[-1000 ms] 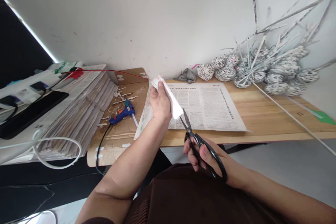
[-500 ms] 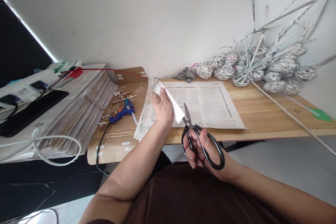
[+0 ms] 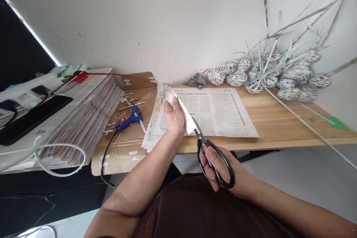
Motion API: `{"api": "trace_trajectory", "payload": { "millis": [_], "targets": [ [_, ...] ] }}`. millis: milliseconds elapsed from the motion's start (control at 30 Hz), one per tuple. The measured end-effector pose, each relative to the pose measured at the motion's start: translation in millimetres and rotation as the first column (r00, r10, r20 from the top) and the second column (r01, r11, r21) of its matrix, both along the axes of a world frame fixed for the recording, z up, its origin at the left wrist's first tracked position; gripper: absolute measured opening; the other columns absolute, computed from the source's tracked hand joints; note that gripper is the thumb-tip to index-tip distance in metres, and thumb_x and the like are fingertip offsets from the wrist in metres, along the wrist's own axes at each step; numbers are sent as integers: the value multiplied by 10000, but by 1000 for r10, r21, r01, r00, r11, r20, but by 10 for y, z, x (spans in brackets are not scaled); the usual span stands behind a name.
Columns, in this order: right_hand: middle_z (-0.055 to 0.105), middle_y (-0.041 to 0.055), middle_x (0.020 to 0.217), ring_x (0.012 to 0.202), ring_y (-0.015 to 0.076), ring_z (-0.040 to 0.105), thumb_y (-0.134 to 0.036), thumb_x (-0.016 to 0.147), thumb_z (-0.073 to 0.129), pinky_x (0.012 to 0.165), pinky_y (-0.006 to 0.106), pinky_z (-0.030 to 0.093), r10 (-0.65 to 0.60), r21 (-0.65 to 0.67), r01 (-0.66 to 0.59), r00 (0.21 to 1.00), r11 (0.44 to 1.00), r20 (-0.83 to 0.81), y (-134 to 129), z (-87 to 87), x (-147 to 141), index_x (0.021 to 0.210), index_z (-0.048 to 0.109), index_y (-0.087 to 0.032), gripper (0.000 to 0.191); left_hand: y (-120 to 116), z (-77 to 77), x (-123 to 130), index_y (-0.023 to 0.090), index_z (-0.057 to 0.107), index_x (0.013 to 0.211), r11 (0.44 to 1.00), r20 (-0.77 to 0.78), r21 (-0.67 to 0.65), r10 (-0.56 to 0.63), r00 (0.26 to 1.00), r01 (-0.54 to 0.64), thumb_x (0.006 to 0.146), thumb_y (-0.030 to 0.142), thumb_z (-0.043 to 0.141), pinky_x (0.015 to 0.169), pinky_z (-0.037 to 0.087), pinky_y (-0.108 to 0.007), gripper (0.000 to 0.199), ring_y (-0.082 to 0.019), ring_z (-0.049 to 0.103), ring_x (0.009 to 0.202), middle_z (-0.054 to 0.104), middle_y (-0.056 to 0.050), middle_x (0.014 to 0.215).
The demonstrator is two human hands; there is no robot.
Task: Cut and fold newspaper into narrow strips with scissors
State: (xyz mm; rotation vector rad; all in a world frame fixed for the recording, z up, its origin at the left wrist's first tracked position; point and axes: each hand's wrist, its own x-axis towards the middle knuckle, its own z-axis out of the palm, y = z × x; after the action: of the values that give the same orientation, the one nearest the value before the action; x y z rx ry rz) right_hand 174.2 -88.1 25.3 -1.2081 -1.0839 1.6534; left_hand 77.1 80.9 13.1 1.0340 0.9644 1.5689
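Note:
My left hand (image 3: pixel 175 116) is closed around a folded strip of newspaper (image 3: pixel 188 122), its lower end pointing toward me. In my right hand (image 3: pixel 220 165) are black-handled scissors (image 3: pixel 201 139), with thumb and fingers through the loops. The scissor blades meet the lower end of the folded strip and are nearly closed; whether they cut through it I cannot tell. Beneath my left hand, printed newspaper sheets (image 3: pixel 223 113) lie flat on the wooden table (image 3: pixel 275 119).
A blue glue gun (image 3: pixel 129 118) rests on cardboard (image 3: pixel 122 154) with paper scraps. At the left stand a newspaper stack (image 3: pixel 93 119), a power strip (image 3: pixel 25 96) and a black phone-like slab (image 3: pixel 36 119). Woven paper balls (image 3: pixel 295 70) with long paper sticks sit at the back right.
The scissors have closed from open blades, and the fingers of my right hand have drawn together. My left hand and the strip have shifted only slightly.

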Motion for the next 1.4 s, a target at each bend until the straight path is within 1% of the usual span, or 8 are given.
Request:
{"api": "trace_trajectory", "payload": {
  "millis": [400,567,667,800,933,1033,1133,1400],
  "targets": [
    [493,-57,544,435,94,492,-847,885,395,415,198,266,-3,-42,0,997,999,-76,27,-104,-2,843,531,-204,658,-239,-104,44,203,557,1043,999,-126,-37,-18,992,14,1005,391,513,926,505,-338,196,-198,663,978,700,-84,1040],
    [444,-85,481,353,79,437,-837,875,447,403,215,299,-50,-43,49,999,998,-23,21,-92,-33,768,493,-212,635,-239,-46,60,197,582,1032,997,-18,-80,-11,1000,9,997,339,556,893,513,-278,149,-176,667,972,710,-72,1026],
    [445,-86,469,346,73,439,-846,863,453,403,208,299,-40,-66,41,999,997,9,23,-84,-1,760,495,-208,647,-210,-56,47,173,601,1011,980,156,-169,-76,985,102,983,310,590,775,527,-222,140,-142,678,860,714,-45,922],
    [436,-91,482,345,57,412,-840,854,483,399,199,306,-47,-101,50,998,994,33,11,-55,134,746,493,-205,644,-101,-72,-133,147,642,933,884,317,-339,-215,924,322,885,296,741,459,397,-132,186,-52,536,521,627,28,687],
    [455,-82,500,358,55,413,-823,870,479,404,201,323,12,-109,-2,996,994,94,-36,-21,287,735,500,-198,639,8,-14,-387,125,640,864,737,343,-443,-387,856,511,854,174,762,316,233,-97,132,-18,480,435,658,-5,714],
    [466,-77,510,365,59,424,-809,884,474,417,206,340,42,-99,-28,989,995,141,-77,-24,356,745,510,-194,632,42,29,-462,94,654,871,659,361,-476,-457,813,582,916,104,654,356,397,-96,47,-68,626,532,721,-85,819],
    [474,-73,520,373,62,437,-797,901,460,437,211,353,52,-92,-40,989,995,138,-107,-63,383,774,528,-187,627,31,23,-430,85,659,875,625,378,-494,-471,797,604,961,83,567,542,596,-160,126,-126,729,680,740,-95,848],
    [511,-41,589,456,84,513,-832,913,338,432,192,264,75,-147,-76,997,986,-12,-104,-221,378,888,577,-171,703,-165,-11,-304,71,662,853,589,396,-504,-493,775,632,974,75,537,589,621,-164,175,-144,749,722,737,-93,801]
  ]
}}
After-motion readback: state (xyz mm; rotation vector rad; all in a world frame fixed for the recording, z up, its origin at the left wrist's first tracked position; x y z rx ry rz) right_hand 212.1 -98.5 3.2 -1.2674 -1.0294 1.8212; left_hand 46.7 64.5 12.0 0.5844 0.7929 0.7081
